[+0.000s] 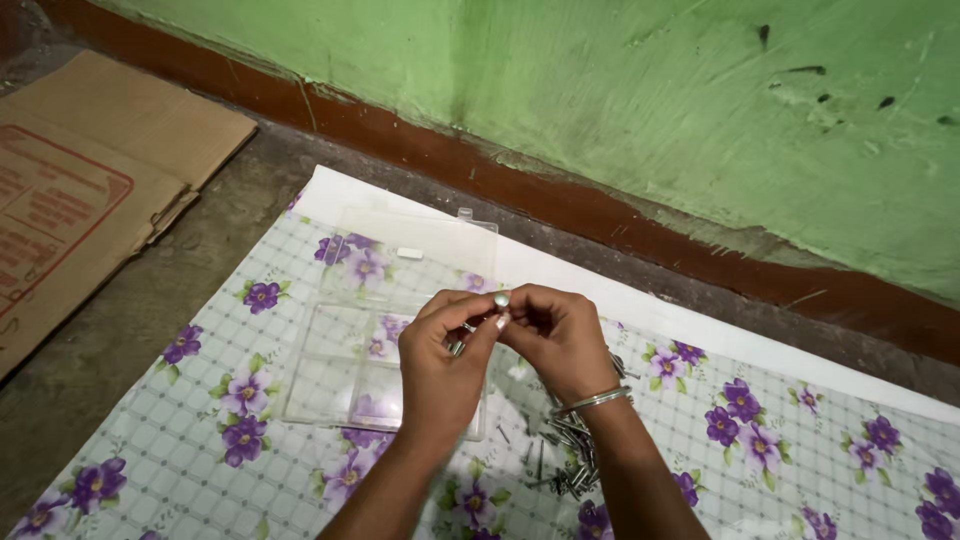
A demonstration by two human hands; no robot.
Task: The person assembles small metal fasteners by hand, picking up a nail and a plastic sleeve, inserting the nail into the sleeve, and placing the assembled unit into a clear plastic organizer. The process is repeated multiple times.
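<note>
Both hands meet above the flowered mat's middle: the left hand (440, 365) and right hand (560, 335) pinch a small metal bolt (501, 299) between closed fingertips. It looks light, hard and slick, best taken by head and shank. A clear compartment box (385, 330) lies open beneath, loose screws (570, 465) beside the right wrist.

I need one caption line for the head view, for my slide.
Both hands, left hand and right hand, hold a small metal bolt above a clear compartment box on a flowered mat.
</note>
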